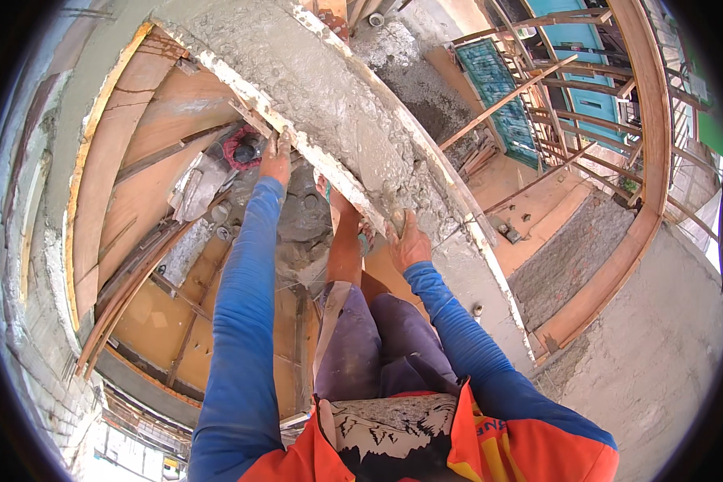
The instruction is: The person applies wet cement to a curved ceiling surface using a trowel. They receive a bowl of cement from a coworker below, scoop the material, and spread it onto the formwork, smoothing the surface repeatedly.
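Observation:
A long slab of wet grey concrete (353,104) crosses in front of me, slanting from upper left to lower right. Its near side is bounded by a mortar-smeared form board (321,161). At that board my left hand (275,159) has its fingers closed on the end of a short wooden strip (251,117). Farther right, my right hand (410,243) rests at the slab's near edge, fingers bent against the wet concrete. Whatever is under those fingers is hidden by grey mortar. Below the board, between my arms, my bare lower leg (345,249) and knees show.
Plywood formwork (161,112) curves along the left, above a lower level with a red ring-shaped bundle (241,149) and loose planks (140,281). On the right are a curved wooden form (657,120), timber poles (506,100), a teal panel (498,100) and a grey concrete surface (643,321).

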`<state>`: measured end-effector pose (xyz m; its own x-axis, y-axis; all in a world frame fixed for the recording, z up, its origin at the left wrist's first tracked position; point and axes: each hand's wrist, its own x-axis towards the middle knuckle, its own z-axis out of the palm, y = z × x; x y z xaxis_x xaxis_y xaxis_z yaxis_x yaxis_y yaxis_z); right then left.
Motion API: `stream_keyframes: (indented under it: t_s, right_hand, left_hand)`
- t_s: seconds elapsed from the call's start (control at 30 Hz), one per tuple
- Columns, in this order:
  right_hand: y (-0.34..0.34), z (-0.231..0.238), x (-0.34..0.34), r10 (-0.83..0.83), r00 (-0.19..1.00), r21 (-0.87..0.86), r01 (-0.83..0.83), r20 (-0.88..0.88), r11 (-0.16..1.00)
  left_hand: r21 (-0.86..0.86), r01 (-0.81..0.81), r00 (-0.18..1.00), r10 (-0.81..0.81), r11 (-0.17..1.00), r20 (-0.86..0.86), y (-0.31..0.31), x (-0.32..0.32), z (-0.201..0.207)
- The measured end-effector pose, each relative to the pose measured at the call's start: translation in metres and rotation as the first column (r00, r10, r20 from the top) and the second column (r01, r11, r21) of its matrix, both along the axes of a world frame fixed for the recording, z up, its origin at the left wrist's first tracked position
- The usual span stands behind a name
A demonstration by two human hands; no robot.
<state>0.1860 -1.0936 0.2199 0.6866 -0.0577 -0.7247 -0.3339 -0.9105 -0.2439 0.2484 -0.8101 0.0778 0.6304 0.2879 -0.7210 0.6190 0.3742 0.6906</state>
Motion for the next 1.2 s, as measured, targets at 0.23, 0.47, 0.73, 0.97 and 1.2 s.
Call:
stream_keyframes:
  t_s: [0.23, 0.47, 0.73, 0.97, 1.2]
  right_hand:
    - [-0.033, 0.032, -0.07, -0.211, 0.97, 0.076, 0.203, 0.122, 0.976]
    - [-0.056, 0.0, -0.089, -0.228, 0.969, -0.002, 0.23, 0.094, 0.973]
    - [-0.032, 0.016, -0.075, -0.205, 0.971, 0.133, 0.188, 0.126, 0.973]
    - [-0.09, 0.001, -0.12, -0.312, 0.95, -0.067, 0.313, 0.025, 0.947]
    - [-0.084, 0.016, -0.115, -0.239, 0.97, -0.007, 0.239, -0.038, 0.971]
  left_hand:
    - [0.098, 0.105, 0.99, -0.113, 0.99, 0.08, -0.007, 0.0, -0.005]
    - [-0.095, 0.01, 0.998, -0.016, 0.995, -0.062, 0.003, 0.008, -0.013]
    - [-0.112, -0.016, 0.997, 0.007, 0.994, -0.081, 0.01, -0.002, -0.019]
    - [-0.099, -0.041, 0.997, 0.035, 0.994, -0.065, 0.005, 0.0, -0.013]
    - [-0.089, -0.059, 0.997, 0.055, 0.994, -0.053, 0.009, -0.002, -0.021]
